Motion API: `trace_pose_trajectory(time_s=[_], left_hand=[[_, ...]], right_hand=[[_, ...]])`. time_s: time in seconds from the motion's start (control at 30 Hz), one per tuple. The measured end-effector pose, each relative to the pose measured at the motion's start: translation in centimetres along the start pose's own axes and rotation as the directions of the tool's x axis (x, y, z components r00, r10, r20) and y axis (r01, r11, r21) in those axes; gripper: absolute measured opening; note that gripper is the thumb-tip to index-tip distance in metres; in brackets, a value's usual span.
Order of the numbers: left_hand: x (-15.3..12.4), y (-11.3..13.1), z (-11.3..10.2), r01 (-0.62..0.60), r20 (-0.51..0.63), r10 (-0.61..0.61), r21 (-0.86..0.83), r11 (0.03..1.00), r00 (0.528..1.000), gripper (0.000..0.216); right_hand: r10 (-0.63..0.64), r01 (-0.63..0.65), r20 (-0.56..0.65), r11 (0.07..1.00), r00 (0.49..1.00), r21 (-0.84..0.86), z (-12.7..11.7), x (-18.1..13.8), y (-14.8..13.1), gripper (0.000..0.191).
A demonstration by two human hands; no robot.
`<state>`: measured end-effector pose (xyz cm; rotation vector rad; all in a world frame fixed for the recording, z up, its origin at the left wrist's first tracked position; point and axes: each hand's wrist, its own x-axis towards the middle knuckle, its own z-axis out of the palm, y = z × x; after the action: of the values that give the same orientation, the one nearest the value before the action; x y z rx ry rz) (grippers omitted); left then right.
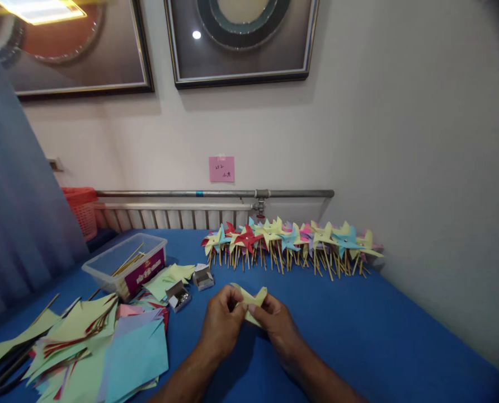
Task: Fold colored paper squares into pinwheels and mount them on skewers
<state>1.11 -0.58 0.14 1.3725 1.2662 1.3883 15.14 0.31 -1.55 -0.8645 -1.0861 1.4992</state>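
Over the blue table, a pale yellow piece of paper (255, 302) is held between both hands, its corners bent inward like a pinwheel. My left hand (225, 314) pinches its left side, thumb near the middle. On the other side, my right hand (277, 319) grips the paper with thumb and curled fingers. Whether a pin is under the thumbs I cannot tell. Closest to the hands are two small open boxes, one grey box (179, 296) with tiny metal pieces and another box (203, 277) behind it. A long row of finished paper pinwheels (289, 240) on sticks lies behind the hands.
At the left lie stacks of coloured paper sheets (136, 347) and black-handled scissors (12, 358). A clear plastic bin (126, 254) holds thin sticks. A red basket (84, 212) stands by the curtain (18, 196). A pipe (169, 193) runs along the wall behind the blue table (358, 336).
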Motion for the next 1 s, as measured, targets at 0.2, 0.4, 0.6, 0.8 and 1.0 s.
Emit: trace_pose_trajectory(time_s=[0.2,0.4,0.6,0.8,1.0], left_hand=[[0.6,0.4,-0.5,0.227,0.012,-0.232,-0.255,0.94,0.973,0.04],[0.8,-0.1,-0.8,0.293,0.171,-0.259,-0.219,0.93,0.951,0.029],[1.1,-1.1,-0.4,0.231,0.17,-0.198,-0.203,0.951,0.965,0.027],[0.7,0.1,-0.5,0.276,0.232,-0.23,-0.189,0.942,0.945,0.025],[0.3,1.3,-0.7,0.39,0.249,-0.336,-0.21,0.897,0.908,0.019]], right_hand=[[0.022,-0.019,-0.07,0.999,0.997,0.043,0.0,-0.1,-0.2,0.051],[-0.013,0.013,-0.016,1.0,1.0,-0.01,0.1,-0.3,-0.4,0.049],[0.019,-0.02,-0.005,0.997,1.0,-0.079,-0.4,0.1,0.4,0.044],[0.057,-0.057,-0.005,0.993,0.998,-0.105,-0.8,0.5,1.6,0.044],[0.041,-0.042,-0.007,0.993,0.999,-0.108,-0.9,0.7,2.0,0.048]])
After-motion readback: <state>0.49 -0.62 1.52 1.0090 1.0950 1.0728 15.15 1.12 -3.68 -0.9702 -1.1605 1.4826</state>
